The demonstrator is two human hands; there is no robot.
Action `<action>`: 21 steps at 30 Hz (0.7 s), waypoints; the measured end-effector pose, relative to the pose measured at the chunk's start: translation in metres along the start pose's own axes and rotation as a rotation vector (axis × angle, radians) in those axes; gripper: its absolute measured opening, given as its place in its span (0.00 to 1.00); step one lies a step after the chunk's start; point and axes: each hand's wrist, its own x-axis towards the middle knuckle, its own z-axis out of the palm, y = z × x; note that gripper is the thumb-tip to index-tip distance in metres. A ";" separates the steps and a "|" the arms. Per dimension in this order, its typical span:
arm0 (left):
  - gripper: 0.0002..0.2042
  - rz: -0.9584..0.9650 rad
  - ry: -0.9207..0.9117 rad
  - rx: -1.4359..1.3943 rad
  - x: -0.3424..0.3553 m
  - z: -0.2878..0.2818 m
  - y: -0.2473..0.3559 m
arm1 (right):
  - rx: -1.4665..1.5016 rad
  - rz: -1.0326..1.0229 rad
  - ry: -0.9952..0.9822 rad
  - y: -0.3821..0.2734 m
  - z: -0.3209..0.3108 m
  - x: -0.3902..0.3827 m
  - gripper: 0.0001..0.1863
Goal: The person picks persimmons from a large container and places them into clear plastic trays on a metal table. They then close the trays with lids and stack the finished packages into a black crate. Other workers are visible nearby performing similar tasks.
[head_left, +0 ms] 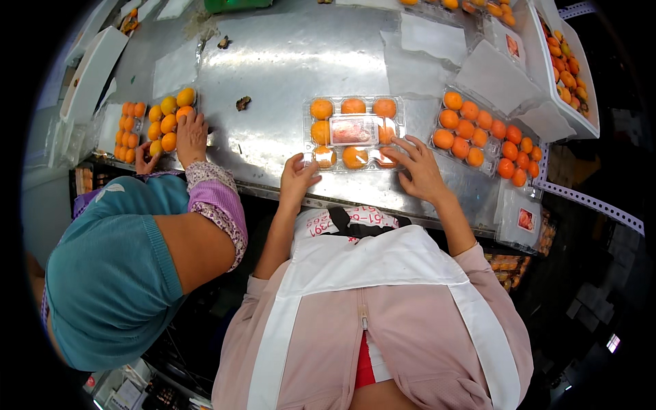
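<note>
The pack (354,133), a clear lidded tray of orange fruit (355,157) in three rows of three, sits near the table's front edge with a label (353,130) across its lid. At its lower left corner is the left hand (298,180), fingers loosely bent and thumb apart, gripping nothing; whether the tips touch the plastic I cannot tell. The right hand (419,168) is spread and unclenched, its fingertips (394,149) over the lower right corner, thumb free below. To the right lie two filled trays (467,128), side by side; beyond them stands a white box (583,123) of fruit. To the left, a co-worker (116,266) reaches to another tray (164,117) on the metal table (287,75).
</note>
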 end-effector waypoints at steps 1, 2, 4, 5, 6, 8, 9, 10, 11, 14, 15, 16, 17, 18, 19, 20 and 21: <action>0.29 -0.035 0.012 0.003 -0.004 -0.001 0.000 | 0.021 0.005 0.006 -0.002 0.004 -0.001 0.34; 0.28 -0.110 -0.019 -0.092 -0.007 0.005 0.005 | 0.038 0.018 0.017 0.000 0.005 -0.002 0.35; 0.21 -0.244 -0.176 -0.204 -0.007 0.010 0.003 | 0.056 -0.013 0.132 0.007 0.007 -0.005 0.35; 0.23 -0.180 -0.116 -0.134 -0.017 0.026 0.005 | 0.315 0.017 0.097 0.020 0.015 -0.002 0.32; 0.20 -0.168 -0.182 -0.152 -0.014 0.026 0.001 | 0.268 -0.013 0.242 0.010 0.015 -0.002 0.29; 0.18 -0.298 -0.167 -0.423 -0.004 0.019 -0.022 | 0.255 -0.052 0.151 0.018 0.029 -0.002 0.32; 0.17 -0.305 -0.153 -0.462 -0.002 0.024 -0.024 | 0.260 -0.076 0.153 0.012 0.023 -0.001 0.32; 0.16 -0.301 -0.165 -0.480 0.000 0.032 -0.025 | 0.233 -0.036 0.176 0.010 0.023 -0.002 0.33; 0.16 -0.334 -0.182 -0.505 0.004 0.041 -0.025 | 0.250 0.018 0.177 0.012 0.026 -0.006 0.34; 0.15 -0.330 -0.130 -0.515 0.014 0.051 -0.033 | 0.224 0.073 0.183 0.005 0.021 -0.013 0.35; 0.15 -0.320 -0.103 -0.491 0.008 0.057 -0.030 | 0.232 0.100 0.170 0.003 0.020 -0.017 0.35; 0.14 -0.314 -0.074 -0.471 0.010 0.061 -0.031 | 0.212 0.112 0.163 0.005 0.020 -0.020 0.36; 0.14 -0.305 -0.041 -0.450 0.011 0.060 -0.032 | 0.215 0.113 0.179 0.002 0.024 -0.021 0.36; 0.14 -0.296 -0.009 -0.432 0.012 0.059 -0.033 | 0.217 0.114 0.193 0.000 0.027 -0.021 0.36; 0.13 -0.274 0.002 -0.418 0.016 0.059 -0.035 | 0.218 0.114 0.206 -0.001 0.028 -0.021 0.36; 0.12 -0.253 0.016 -0.400 0.020 0.054 -0.037 | 0.234 0.132 0.196 -0.006 0.027 -0.019 0.36; 0.11 -0.232 0.030 -0.383 0.024 0.053 -0.039 | 0.235 0.129 0.215 -0.007 0.029 -0.020 0.36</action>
